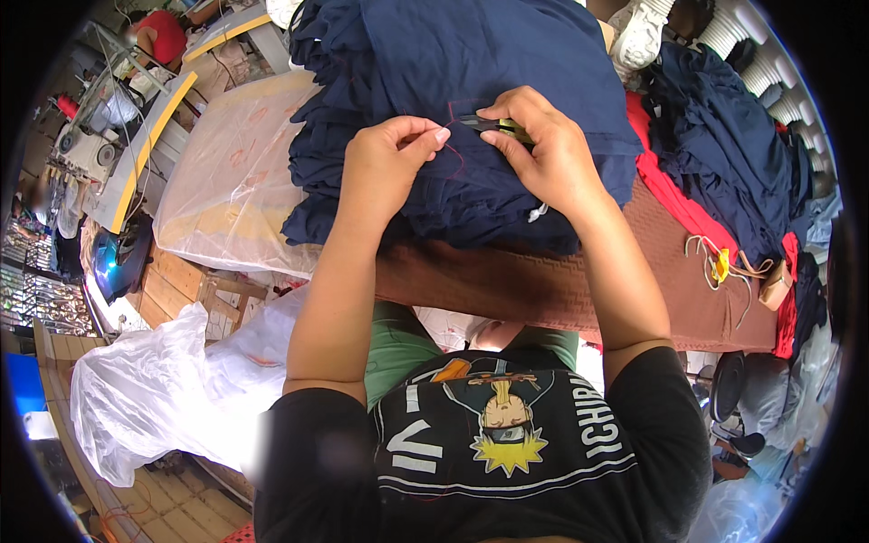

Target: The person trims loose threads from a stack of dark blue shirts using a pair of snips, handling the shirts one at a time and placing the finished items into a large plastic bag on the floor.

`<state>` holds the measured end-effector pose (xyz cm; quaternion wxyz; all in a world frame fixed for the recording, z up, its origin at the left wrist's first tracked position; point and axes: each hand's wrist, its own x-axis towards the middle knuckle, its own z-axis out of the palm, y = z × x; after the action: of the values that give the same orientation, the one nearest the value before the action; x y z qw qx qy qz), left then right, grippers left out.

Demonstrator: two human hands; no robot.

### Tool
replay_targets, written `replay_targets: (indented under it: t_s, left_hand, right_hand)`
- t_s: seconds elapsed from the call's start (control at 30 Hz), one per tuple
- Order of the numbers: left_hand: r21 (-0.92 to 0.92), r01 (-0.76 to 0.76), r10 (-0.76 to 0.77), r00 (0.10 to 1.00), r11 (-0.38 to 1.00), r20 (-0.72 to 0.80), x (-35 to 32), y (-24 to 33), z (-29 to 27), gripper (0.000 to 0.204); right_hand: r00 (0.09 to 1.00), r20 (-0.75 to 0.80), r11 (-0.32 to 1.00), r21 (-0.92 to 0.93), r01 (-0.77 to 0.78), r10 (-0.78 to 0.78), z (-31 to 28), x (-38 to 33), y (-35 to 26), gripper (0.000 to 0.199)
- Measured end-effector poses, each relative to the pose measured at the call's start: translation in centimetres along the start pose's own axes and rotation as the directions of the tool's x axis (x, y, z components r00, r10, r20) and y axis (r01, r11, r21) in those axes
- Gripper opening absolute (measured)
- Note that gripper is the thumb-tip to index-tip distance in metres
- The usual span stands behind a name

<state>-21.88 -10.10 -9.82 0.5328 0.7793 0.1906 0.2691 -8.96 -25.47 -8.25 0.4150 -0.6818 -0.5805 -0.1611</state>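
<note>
A stack of folded navy blue garments (471, 81) lies on a brown table (543, 290) in front of me. My left hand (389, 163) rests on the top garment and pinches a thin red thread (453, 149) between thumb and forefinger. My right hand (539, 149) grips a small black and yellow thread snipper (493, 125), its tip pointing left at the thread near a stitched seam. The two hands are a few centimetres apart.
More navy and red cloth (715, 145) is heaped at the right, with a yellow tool and cord (720, 262) near the table edge. Clear plastic bags (226, 172) lie at the left, another bag (154, 389) on the floor. Sewing machines (90, 136) stand far left.
</note>
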Motion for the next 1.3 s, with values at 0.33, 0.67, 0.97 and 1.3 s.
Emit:
replay_targets:
  t_s: [0.33, 0.67, 0.97, 1.3]
  left_hand:
    - [-0.050, -0.054, 0.068, 0.934, 0.997, 0.352, -1.0, 1.0, -2.5, 0.019]
    - [0.366, -0.535, 0.473, 0.844, 0.761, 0.252, 2.0, 5.3, -2.6, 0.025]
    - [0.359, -0.459, 0.496, 0.868, 0.813, -0.013, 4.6, 0.8, -0.4, 0.016]
    - [0.096, -0.325, 0.266, 0.884, 0.941, 0.385, -4.2, 4.9, -11.4, 0.025]
  right_hand:
    - [0.992, 0.004, 0.982, -0.139, 0.126, -0.126, 0.7, 0.7, -0.5, 0.016]
    - [0.950, -0.249, 0.982, 0.040, -0.185, 0.189, -2.5, 0.1, 2.1, 0.024]
    - [0.944, -0.217, 0.968, 0.052, -0.244, 0.250, -2.2, -0.9, 2.8, 0.023]
    - [0.923, -0.244, 0.951, 0.166, -0.262, 0.297, -3.4, -0.8, 2.1, 0.024]
